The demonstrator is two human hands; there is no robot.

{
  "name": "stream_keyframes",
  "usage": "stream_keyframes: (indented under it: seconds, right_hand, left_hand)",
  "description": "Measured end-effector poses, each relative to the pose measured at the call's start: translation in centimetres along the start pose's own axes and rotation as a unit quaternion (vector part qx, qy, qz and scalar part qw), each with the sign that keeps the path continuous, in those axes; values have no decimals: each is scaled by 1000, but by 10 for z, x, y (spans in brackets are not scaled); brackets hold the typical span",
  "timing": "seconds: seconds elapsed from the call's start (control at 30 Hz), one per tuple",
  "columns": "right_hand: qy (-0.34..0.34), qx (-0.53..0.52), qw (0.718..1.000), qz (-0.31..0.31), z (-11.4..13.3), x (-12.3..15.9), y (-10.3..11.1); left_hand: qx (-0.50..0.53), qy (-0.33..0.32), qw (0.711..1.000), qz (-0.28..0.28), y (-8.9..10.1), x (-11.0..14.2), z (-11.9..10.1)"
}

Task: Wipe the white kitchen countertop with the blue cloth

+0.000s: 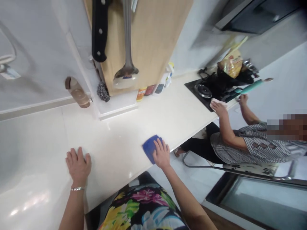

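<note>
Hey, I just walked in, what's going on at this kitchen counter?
The person wearing the camera has their right hand spread over a folded blue cloth near the front edge of the white counter. Their left hand rests palm down on the counter. Farther along, a seated person has one hand on a pale cloth at the edge of the black stove.

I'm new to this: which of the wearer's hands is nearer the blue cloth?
Right: the right hand is on the blue cloth; the left hand is apart from it, to its left, on the white countertop.
</note>
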State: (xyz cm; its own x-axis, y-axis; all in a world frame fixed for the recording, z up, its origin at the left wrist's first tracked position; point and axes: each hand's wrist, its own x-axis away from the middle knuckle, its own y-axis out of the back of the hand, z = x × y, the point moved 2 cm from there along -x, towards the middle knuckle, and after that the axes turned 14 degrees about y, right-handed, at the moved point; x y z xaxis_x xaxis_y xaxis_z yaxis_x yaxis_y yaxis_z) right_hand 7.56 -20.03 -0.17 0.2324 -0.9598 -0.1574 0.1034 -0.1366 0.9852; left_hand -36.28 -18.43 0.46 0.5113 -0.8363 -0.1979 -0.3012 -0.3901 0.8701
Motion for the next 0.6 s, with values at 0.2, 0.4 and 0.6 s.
stream_keyframes:
  seconds: [0.2, 0.4, 0.6]
  right_hand:
    - [-16, 38, 998, -37, -50, -16, -7]
    - [-52, 58, 997, -25, -113, -44, -18]
    - [-126, 71, 988, -44, -173, -92, -27]
  left_hand:
    - [-1, 7, 1000, -20, 1, 1, -3]
    - [-71, 77, 994, 19, 2, -3, -10]
    - [-103, 128, 986, 10, -4, -3, -44]
